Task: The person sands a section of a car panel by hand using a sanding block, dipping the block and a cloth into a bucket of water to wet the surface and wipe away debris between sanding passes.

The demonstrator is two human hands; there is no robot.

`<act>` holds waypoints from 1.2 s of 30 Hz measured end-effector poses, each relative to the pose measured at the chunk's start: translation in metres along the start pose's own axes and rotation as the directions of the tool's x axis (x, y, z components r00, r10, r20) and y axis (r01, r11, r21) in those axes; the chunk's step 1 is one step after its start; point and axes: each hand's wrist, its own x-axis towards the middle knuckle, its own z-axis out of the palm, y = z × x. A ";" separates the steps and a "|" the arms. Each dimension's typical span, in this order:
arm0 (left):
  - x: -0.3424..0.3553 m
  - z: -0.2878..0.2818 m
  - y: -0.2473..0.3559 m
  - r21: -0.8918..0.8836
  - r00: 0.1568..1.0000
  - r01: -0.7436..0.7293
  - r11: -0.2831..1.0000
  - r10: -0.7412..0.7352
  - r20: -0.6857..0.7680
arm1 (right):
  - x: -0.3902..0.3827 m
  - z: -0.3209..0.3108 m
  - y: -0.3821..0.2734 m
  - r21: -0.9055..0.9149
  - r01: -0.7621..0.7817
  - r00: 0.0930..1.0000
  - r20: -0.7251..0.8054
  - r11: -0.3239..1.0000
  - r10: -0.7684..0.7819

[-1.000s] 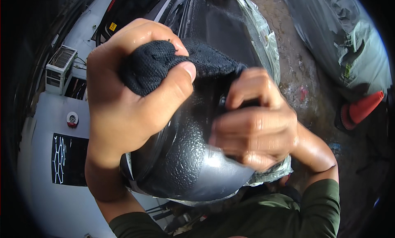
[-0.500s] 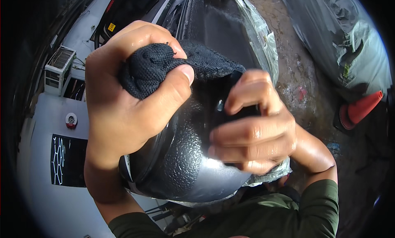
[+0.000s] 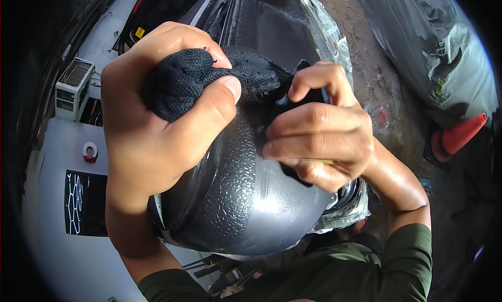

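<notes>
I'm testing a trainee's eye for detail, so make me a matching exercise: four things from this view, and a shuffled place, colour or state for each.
Things:
1. Cloth
2. Cone
3. Curved panel
4. Shirt

Places, colours, states:
A. Dark green
B. Shiny and beaded, wet-looking
C. Bunched up in the left hand
D. Red, toward the right edge of the view

Right pairs: 1-C, 2-D, 3-B, 4-A.

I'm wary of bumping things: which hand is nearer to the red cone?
The right hand: the red cone is on the ground, out to its right. The left hand is farther left, gripping the black cloth.
</notes>
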 end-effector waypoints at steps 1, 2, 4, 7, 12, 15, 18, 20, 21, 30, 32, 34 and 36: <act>0.001 0.001 0.001 0.010 1.000 -0.012 1.000 0.012 -0.010 | -0.002 0.003 -0.002 0.006 0.028 0.999 -0.031 1.000 -0.028; 0.001 0.001 0.003 0.007 1.000 -0.002 1.000 0.002 0.000 | -0.004 0.008 -0.007 0.011 0.050 0.997 -0.064 0.999 -0.049; 0.000 0.002 0.003 0.000 1.000 0.009 1.000 -0.009 0.008 | -0.003 0.007 -0.015 0.050 0.110 0.994 -0.036 0.993 -0.108; -0.001 0.002 0.000 -0.007 1.000 -0.016 1.000 0.016 -0.012 | -0.005 0.002 0.008 -0.005 -0.010 1.000 -0.006 1.000 0.010; 0.001 0.005 0.000 -0.013 0.998 -0.045 0.999 0.044 -0.034 | -0.005 0.000 -0.004 0.005 0.054 0.998 0.010 0.999 -0.054; -0.002 0.002 0.002 0.007 0.999 -0.025 1.000 0.025 -0.025 | -0.003 0.001 -0.010 0.042 -0.004 0.999 0.043 0.999 0.002; 0.000 -0.001 0.003 0.019 1.000 -0.009 1.000 0.009 -0.007 | -0.002 0.003 -0.014 -0.017 0.058 0.998 0.013 0.998 -0.057; -0.003 0.001 0.003 -0.004 1.000 0.002 1.000 -0.002 0.001 | -0.005 -0.005 -0.010 -0.070 -0.026 0.996 0.086 0.997 0.032; -0.002 0.002 0.005 -0.015 1.000 0.021 1.000 -0.021 -0.006 | -0.006 -0.002 -0.017 -0.064 -0.001 0.999 0.050 0.998 0.005; -0.002 0.002 0.011 -0.009 0.990 0.138 0.990 -0.138 0.005 | -0.005 0.006 -0.037 -0.061 0.086 0.996 0.001 0.994 -0.086; -0.001 0.001 0.013 0.027 0.994 0.111 0.994 -0.110 -0.011 | -0.003 -0.003 -0.030 -0.118 -0.013 0.999 0.034 0.993 0.017; -0.001 0.002 0.009 0.031 0.996 0.090 0.995 -0.090 -0.018 | -0.008 0.005 -0.037 -0.111 -0.009 1.000 0.004 0.994 0.009; -0.003 0.003 0.008 0.033 0.998 0.067 0.997 -0.067 -0.010 | -0.007 0.011 -0.053 -0.123 0.078 0.996 -0.037 0.989 -0.083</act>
